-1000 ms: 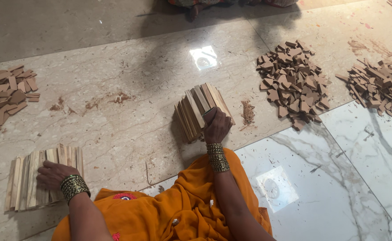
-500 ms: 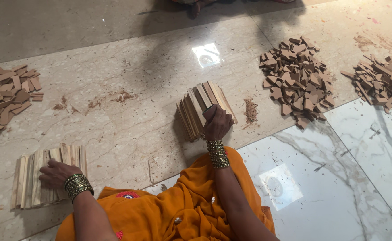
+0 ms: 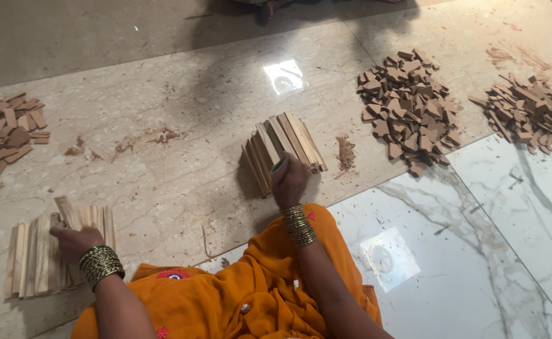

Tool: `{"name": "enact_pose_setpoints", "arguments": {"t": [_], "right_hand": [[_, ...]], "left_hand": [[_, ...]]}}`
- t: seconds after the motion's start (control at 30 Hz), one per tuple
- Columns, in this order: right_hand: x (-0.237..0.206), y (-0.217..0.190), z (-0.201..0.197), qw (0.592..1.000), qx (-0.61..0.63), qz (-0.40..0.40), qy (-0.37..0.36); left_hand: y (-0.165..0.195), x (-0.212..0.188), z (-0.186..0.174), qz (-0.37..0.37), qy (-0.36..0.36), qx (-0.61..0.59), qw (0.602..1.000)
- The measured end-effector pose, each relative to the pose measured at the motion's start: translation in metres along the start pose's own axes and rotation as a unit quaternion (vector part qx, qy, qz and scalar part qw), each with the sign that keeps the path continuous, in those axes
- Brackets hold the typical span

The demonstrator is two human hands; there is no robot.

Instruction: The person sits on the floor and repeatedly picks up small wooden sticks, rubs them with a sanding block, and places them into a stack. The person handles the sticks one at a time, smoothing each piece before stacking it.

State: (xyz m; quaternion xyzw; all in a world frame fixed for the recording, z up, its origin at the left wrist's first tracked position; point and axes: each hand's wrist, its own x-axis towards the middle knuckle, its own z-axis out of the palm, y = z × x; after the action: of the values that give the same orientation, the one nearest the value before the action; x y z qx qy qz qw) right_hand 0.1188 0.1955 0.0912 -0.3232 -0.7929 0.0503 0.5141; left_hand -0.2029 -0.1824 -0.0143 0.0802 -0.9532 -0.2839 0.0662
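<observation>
Seen from above, a person in orange cloth (image 3: 225, 301) sat on a pale stone floor (image 3: 181, 132), both arms stretched forward over wooden pieces. The left hand (image 3: 75, 240), wearing dark green bangles (image 3: 100, 263), lay on a flat row of pale wooden slats (image 3: 37, 254) at the lower left. Its fingers were curled around one slat (image 3: 65, 210), which now stood tilted up out of the row; half a second before, the row lay flat and even under that hand.

The right hand (image 3: 289, 182), with gold bangles (image 3: 299, 225) at the wrist, rested on the near edge of a second stack of slats (image 3: 283, 150) straight ahead, just beyond the knees. Its fingers were bent down against the slats' ends, and something small and green (image 3: 278, 166) showed at the fingertips; whether the hand was gripping a slat or only pressing could not be told. That hand sat in much the same place as before, with the stack unmoved.

Small reddish-brown wood offcuts lay in heaps: one at the far left (image 3: 2, 135), one to the right (image 3: 408, 110) of the central stack, another at the far right (image 3: 530, 113). A little mound of brown shavings (image 3: 346, 152) lay just beside the central stack. White marble tiles (image 3: 489, 238) filled the lower right.
</observation>
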Motion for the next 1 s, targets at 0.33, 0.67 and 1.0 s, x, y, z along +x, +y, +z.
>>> {"name": "enact_pose_setpoints", "arguments": {"t": [0.33,0.67,1.0], "right_hand": [[-0.086,-0.054,0.047,0.865,0.233,0.180,-0.407],[-0.113,-0.059,0.059,0.836,0.113,0.198,-0.498],[-0.103,-0.044,0.056,0.786,0.135,0.230,-0.557]], "left_hand": [[0.064,-0.164,0.081,0.121,-0.319,-0.035,0.939],[0.100,-0.264,0.042,0.339,-0.317,0.012,0.886],[0.094,-0.274,0.057,0.347,-0.282,0.004,0.894]]}}
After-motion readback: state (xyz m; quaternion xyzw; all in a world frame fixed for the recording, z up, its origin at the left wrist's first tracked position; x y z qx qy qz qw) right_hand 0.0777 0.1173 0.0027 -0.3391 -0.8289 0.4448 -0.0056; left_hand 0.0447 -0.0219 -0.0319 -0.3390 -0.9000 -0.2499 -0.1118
